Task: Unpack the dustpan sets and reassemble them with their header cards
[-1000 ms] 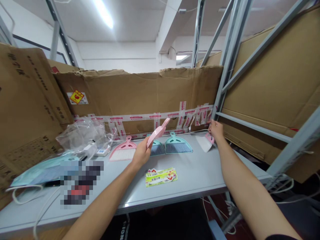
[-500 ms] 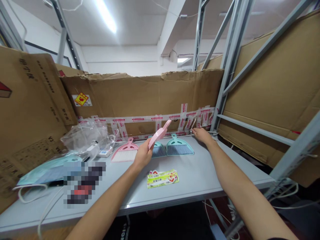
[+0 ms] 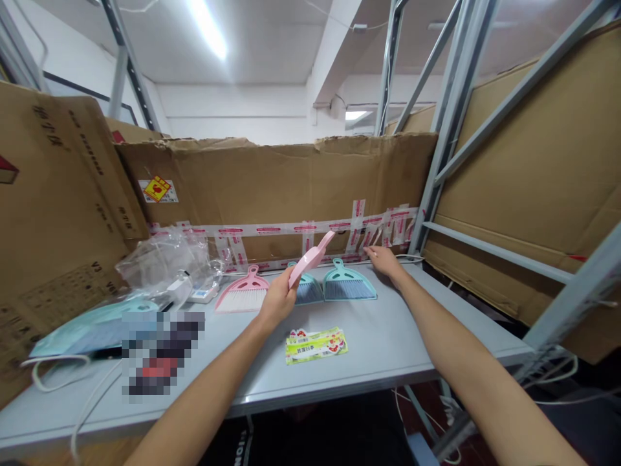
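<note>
My left hand (image 3: 277,301) grips a flat pink plastic dustpan (image 3: 310,259), held up edge-on above the table. Just behind it stands a teal hand brush (image 3: 306,292), partly hidden. My right hand (image 3: 383,262) rests open at the table's back edge, holding nothing, close to a second teal brush with grey bristles (image 3: 349,285). A pink brush with white bristles (image 3: 242,291) lies left of my left hand. A colourful printed sticker sheet (image 3: 316,345) lies flat nearer to me.
A crumpled clear plastic bag (image 3: 165,262) and teal packaging (image 3: 87,333) with a white cord lie on the grey table (image 3: 388,336) at left, beside a pixelated patch. Taped cardboard (image 3: 276,175) lines the back, and a metal shelf frame (image 3: 451,129) stands at right.
My right hand has moved left along the back edge and no longer holds the white-bristled pink brush, which is out of view. My left hand with the dustpan has barely moved.
</note>
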`<state>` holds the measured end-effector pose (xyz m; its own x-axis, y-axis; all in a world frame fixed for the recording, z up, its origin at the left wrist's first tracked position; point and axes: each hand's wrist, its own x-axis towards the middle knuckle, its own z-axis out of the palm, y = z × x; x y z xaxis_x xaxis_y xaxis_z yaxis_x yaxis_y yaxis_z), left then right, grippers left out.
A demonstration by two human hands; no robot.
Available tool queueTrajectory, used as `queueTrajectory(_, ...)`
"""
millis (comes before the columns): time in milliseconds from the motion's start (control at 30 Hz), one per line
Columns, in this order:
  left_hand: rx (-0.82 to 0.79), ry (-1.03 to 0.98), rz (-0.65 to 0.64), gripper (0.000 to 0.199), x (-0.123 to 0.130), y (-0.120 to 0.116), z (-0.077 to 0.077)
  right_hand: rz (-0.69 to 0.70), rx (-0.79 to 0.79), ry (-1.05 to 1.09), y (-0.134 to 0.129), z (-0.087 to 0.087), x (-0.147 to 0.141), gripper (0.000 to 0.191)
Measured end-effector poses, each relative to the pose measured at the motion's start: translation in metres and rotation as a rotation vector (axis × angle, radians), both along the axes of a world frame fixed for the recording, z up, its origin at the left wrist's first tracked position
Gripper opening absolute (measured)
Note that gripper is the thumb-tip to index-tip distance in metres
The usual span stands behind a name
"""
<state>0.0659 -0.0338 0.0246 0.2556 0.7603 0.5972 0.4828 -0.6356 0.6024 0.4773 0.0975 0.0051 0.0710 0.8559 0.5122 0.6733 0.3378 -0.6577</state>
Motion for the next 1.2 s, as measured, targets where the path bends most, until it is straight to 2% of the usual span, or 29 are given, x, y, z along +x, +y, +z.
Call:
queueTrajectory(200,0.010,0.010,-0.011,0.044,0.001,-0.001,0.000,0.002,0.084,0.463,-0.004,0.011,0.027,0.071)
queueTrajectory(300,0.008,0.024,0.001,0.042,0.001,-0.001,0.001,0.001,0.132,0.628,-0.012,0.013,0.046,0.072)
queueTrajectory(433,0.009,0.018,0.002,0.042,0.000,-0.001,0.001,0.024,0.169,0.934,-0.019,0.004,0.063,0.067)
queueTrajectory(533,0.005,0.009,0.001,0.042,0.001,-0.001,0.001,0.015,0.166,0.990,-0.019,-0.001,0.065,0.064)
queueTrajectory(633,-0.015,-0.034,0.006,0.043,0.001,0.000,0.000,0.008,0.180,1.001,-0.017,0.001,0.063,0.063)
queueTrajectory(767,-0.094,-0.230,0.027,0.050,0.001,0.008,-0.003,0.025,0.225,1.025,-0.018,0.017,0.068,0.063)
queueTrajectory(867,-0.153,-0.368,0.043,0.051,-0.001,0.018,-0.008,0.101,0.242,1.061,-0.023,0.031,0.070,0.059)
queueTrajectory(1000,-0.219,-0.446,0.060,0.057,-0.005,0.028,-0.015,0.211,0.188,1.076,-0.028,0.047,0.050,0.053)
queueTrajectory(1200,-0.348,-0.421,-0.024,0.059,-0.001,0.026,-0.019,0.399,0.009,1.133,-0.032,0.062,-0.020,0.051)
